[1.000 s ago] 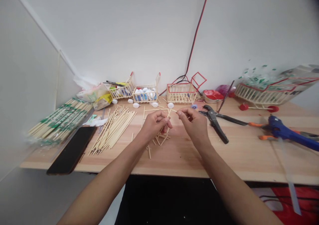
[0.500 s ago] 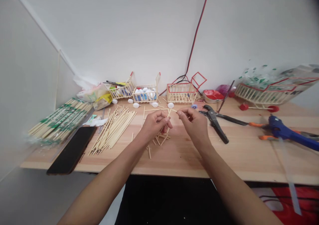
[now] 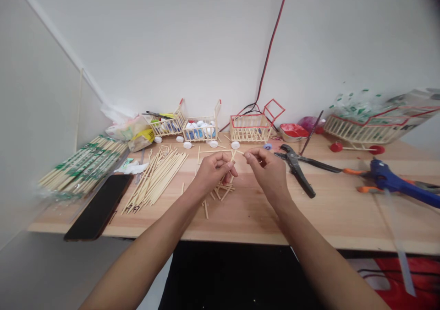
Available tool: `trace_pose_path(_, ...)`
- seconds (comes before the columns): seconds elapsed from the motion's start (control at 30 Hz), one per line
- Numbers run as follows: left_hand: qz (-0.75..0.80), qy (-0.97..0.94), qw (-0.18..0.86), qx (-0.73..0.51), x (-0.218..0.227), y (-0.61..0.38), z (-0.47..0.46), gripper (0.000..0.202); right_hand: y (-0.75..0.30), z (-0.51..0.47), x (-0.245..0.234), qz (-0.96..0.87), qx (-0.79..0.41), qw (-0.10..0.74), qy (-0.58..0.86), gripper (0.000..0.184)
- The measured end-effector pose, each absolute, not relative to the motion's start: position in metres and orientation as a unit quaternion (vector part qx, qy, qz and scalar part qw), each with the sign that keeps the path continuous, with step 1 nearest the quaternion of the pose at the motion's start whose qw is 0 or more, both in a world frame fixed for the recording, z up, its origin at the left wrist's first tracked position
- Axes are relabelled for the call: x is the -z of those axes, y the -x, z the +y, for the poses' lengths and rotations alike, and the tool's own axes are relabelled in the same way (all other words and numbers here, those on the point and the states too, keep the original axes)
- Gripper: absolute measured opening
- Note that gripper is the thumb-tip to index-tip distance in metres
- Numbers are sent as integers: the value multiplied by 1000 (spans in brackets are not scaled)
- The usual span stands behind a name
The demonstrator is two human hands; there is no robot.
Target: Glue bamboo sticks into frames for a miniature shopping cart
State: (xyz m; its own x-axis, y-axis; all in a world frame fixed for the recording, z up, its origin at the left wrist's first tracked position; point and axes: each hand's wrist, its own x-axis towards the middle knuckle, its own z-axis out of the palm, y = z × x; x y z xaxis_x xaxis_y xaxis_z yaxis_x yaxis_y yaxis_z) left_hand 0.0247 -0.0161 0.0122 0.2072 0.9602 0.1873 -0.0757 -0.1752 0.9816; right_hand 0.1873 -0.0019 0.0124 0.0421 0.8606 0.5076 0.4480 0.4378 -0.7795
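My left hand is closed on a short wooden stick, whose upper end pokes out above the fingers. In a pinch, my right hand grips another short stick that points left and meets the first one. Where they join is too small to make out clearly. Beneath my left hand several cut stick pieces lie jumbled on the wooden table. Behind the hands stands a small stick-built cart with a red rim and a white wheel.
Loose long sticks, a black phone and packaged sticks lie left. Two filled stick carts stand behind. Rightward are black-handled cutters, a tub of red paint, a blue glue gun and a larger cart.
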Motion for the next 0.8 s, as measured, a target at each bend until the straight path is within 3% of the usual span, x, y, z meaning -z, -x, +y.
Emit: trace_pose_path(0.8, 382, -581, 515, -501, -13, -25, -16, 26, -188, -2, -12, -663, -199, 527, 492, 20)
